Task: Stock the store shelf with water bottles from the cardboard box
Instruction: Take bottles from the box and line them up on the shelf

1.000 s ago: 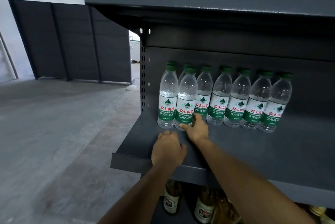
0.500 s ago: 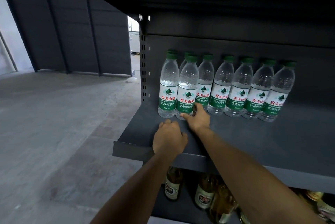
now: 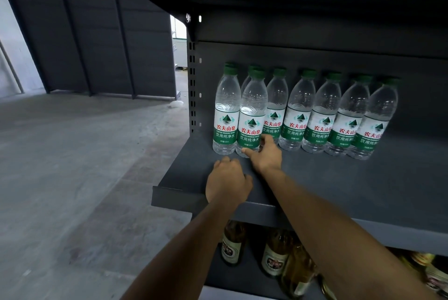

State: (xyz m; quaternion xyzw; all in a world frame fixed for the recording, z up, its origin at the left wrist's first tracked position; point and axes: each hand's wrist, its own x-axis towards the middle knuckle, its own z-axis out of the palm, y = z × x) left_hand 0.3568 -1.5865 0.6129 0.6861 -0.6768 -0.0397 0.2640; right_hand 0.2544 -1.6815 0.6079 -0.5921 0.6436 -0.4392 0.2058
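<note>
Water bottles (image 3: 303, 115) upright in a row along the back panel of the dark shelf (image 3: 339, 183), labels facing out, presumably for display; a second row begun at the left end, two bottles standing in front of others. Right hand (image 3: 265, 154) at the base of the front bottle (image 3: 252, 115), thumb and fingers curved against its lower label, apparently to nudge it into line beside its neighbour. Left hand (image 3: 228, 182) resting knuckles-up on the bare shelf board, fingers curled under, holding nothing visible; fingertips hidden. Cardboard box not in view. Rear bottles at left mostly hidden; glass bottles (image 3: 274, 256) on the lower shelf partly cut off.
</note>
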